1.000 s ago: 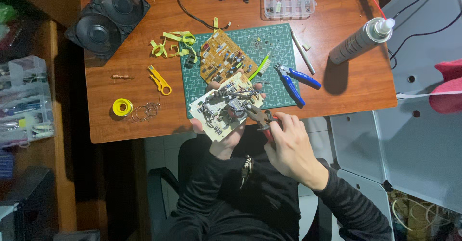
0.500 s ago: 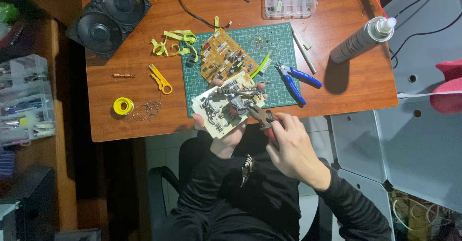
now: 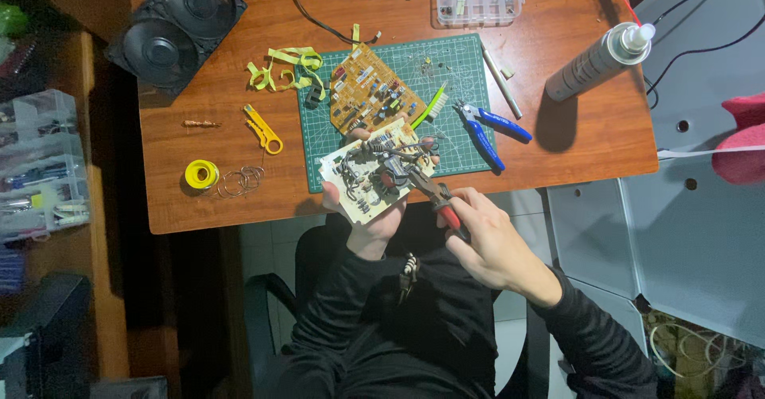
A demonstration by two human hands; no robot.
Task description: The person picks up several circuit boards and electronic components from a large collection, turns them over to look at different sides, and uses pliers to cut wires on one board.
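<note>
Head view: your left hand point(image 3: 368, 217) cups the pale populated circuit board point(image 3: 374, 169) at the wooden desk's point(image 3: 574, 140) near edge, tilted towards you for access. Your right hand point(image 3: 486, 235) grips red-handled pliers point(image 3: 434, 196), jaws apparently on a component.

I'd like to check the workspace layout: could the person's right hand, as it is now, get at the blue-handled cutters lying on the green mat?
Probably yes, once freed: the right hand grips red-handled pliers at the pale circuit board. The blue-handled cutters lie just beyond on the green cutting mat, uncovered, nothing between.
</note>
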